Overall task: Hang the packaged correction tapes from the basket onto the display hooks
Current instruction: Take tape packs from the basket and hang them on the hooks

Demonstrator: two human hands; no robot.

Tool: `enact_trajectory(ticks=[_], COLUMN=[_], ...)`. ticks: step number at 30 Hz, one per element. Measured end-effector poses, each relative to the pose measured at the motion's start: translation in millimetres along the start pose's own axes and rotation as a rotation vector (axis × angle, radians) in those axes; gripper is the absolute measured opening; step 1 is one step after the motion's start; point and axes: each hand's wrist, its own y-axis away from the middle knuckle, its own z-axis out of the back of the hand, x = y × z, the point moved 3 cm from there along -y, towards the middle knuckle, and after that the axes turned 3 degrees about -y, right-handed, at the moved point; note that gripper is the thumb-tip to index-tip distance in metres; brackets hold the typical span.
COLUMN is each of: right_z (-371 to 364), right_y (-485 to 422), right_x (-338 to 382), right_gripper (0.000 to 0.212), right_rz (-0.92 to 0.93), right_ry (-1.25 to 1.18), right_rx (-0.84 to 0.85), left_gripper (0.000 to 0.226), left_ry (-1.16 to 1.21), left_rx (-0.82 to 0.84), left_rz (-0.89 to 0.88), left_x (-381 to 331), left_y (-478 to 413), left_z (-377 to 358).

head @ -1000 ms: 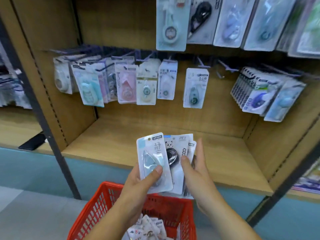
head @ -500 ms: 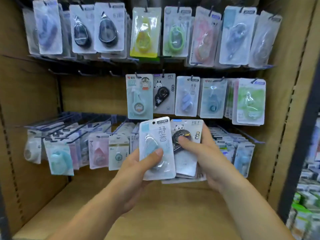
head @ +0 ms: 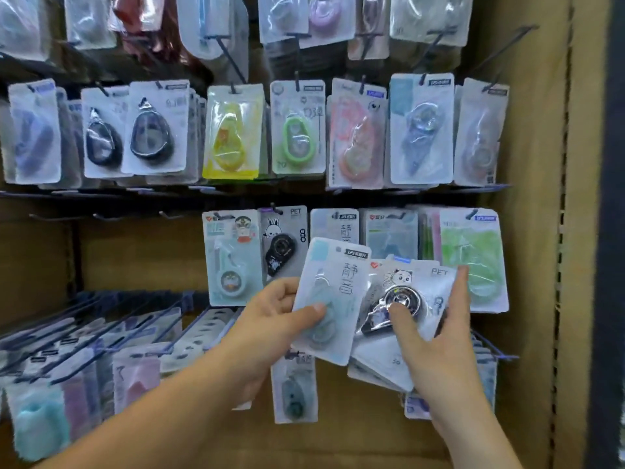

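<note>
My left hand [head: 274, 319] pinches a pale blue packaged correction tape [head: 333, 296], thumb on its front, and holds it up in front of the middle row of hooks. My right hand [head: 436, 336] grips a fanned stack of packaged correction tapes [head: 409, 289]; the top one shows a cat drawing and a black tape, with my thumb pressed on it. Behind them hang matching packs: a black rabbit pack [head: 284, 242] and a pale blue pack [head: 334, 225] on the display hooks. The basket is out of view.
Rows of packaged tapes fill the wooden pegboard display: an upper row [head: 233, 130], a middle row with a green pack [head: 473, 258], and a lower row [head: 135, 377] on long blue hooks. Several bare hooks [head: 101, 216] stick out at middle left. A side panel [head: 537, 231] stands at right.
The view has risen from the basket and bottom shelf to the upper rows. Both hands have lifted the packs up and rightward, and the pale blue pack has come slightly apart from the stack.
</note>
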Motion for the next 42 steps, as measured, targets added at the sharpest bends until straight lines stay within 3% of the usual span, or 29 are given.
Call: enact_trajectory(ticks=[13,24,31,36,42], right_z=[4.3,3.8,6.1,0.4,-6.9], right_y=[-11.9,-10.2,-8.5,-8.0,-8.8], right_x=[1.6,2.9,-0.1,-5.2,-10.5], right_gripper=[0.102,0.101,0.100,0.099,0.094], right_rz=[0.097,0.079,0.074,0.075,0.089], right_ry=[-0.050,-0.133,-0.142,-0.144,-0.149], right_rx=[-0.012,-0.017,0.046,0.096,0.109], left_gripper=[0.062,0.057,0.078,0.021,0.010], left_ry=[-0.038,-0.098,-0.260,-0.327,-0.416], left_rx=[-0.119,-0.174,-0.036,-0.158,-0.168], left_rz=[-0.270,-0.177,-0.174,-0.104,-0.094], left_x=[-20.1,-30.0,-4.7,10.6,15.1], left_y=[-28.5,-43.0,-42.1,-43.2,-61.6], left_z=[-17.2,-23.4,-7.5,1.8,-2.6])
